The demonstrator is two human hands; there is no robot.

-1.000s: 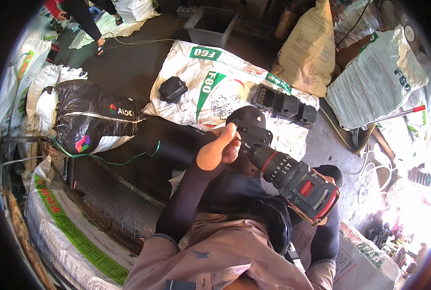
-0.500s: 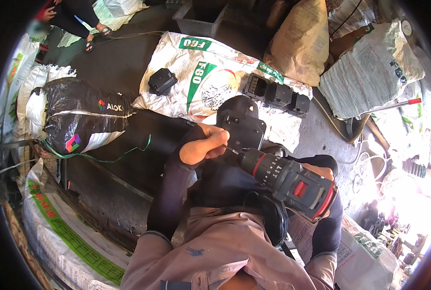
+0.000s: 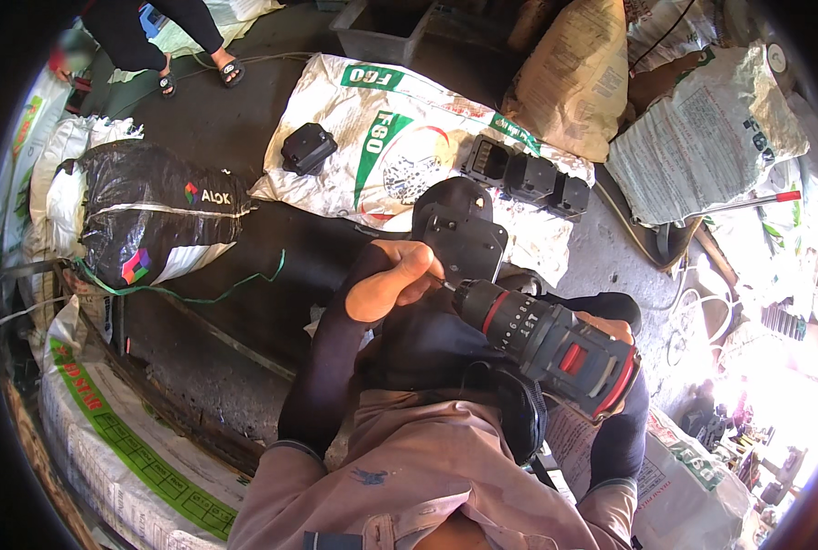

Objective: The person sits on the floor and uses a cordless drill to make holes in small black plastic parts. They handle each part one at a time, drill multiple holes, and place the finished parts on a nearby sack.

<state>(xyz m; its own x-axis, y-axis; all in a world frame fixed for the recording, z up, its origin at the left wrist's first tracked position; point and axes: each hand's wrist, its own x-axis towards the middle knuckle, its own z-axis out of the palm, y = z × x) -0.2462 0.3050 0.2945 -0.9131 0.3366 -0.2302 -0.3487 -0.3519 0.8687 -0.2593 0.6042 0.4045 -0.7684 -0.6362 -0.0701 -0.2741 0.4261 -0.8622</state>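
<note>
My right hand (image 3: 609, 326) is wrapped around a grey and black cordless drill (image 3: 555, 346) with red trim, its chuck facing left and away from me. At the drill's tip, my left hand (image 3: 389, 282) is closed in a pinch by the bit (image 3: 448, 285). Whatever sits between those fingertips is too small to make out. Just beyond the hands, a flat black plastic part (image 3: 468, 244) with small holes rests over my lap. Past it, a black plastic housing (image 3: 308, 148) and a row of several similar black housings (image 3: 530, 177) lie on a white sack (image 3: 335, 103).
A grey bin (image 3: 378, 32) stands at the far side. Stuffed sacks crowd the right, among them a tan sack (image 3: 569, 78). A black wrapped bundle (image 3: 157, 215) lies at left, a green strap (image 3: 203, 299) trailing from it. Another person's feet (image 3: 230, 71) are at top left.
My left hand has shifted slightly right, its fingertips closer to the drill's chuck. The drill has hardly moved. At the top left, the other person's legs have moved to the right.
</note>
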